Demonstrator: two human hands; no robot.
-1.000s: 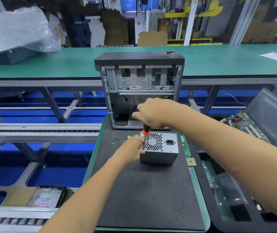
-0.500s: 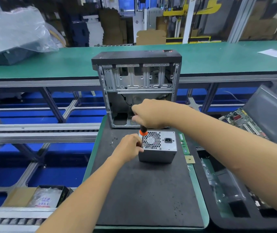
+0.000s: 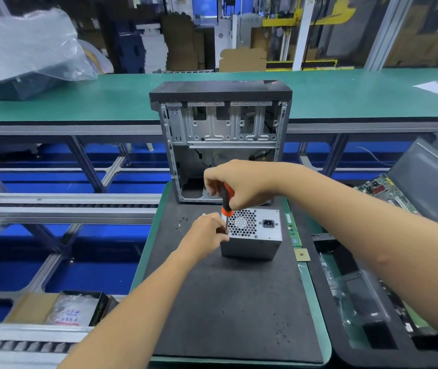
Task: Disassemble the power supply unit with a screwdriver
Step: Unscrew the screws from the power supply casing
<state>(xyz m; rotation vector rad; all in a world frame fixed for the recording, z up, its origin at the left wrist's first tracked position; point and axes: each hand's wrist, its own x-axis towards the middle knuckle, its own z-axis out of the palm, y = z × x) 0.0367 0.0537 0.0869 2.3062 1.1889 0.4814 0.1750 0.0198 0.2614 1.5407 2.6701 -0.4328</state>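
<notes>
The power supply unit [image 3: 251, 235] is sitting on the dark mat of the worktop [image 3: 228, 302], just in front of the open computer case [image 3: 222, 142]. The right hand [image 3: 242, 183] is gripping the orange-and-black screwdriver [image 3: 226, 201], holding it upright over the unit's left edge. The left hand [image 3: 208, 233] is resting against that edge, fingers curled near the shaft; whether they are pinching it cannot be told.

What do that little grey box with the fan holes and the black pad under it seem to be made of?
Power supply unit: apparently sheet metal, dull grey and faintly shiny, with a punched honeycomb grille. Work mat: looks like soft foam or rubber, matte black and finely speckled; the picture leaves open which.
</notes>
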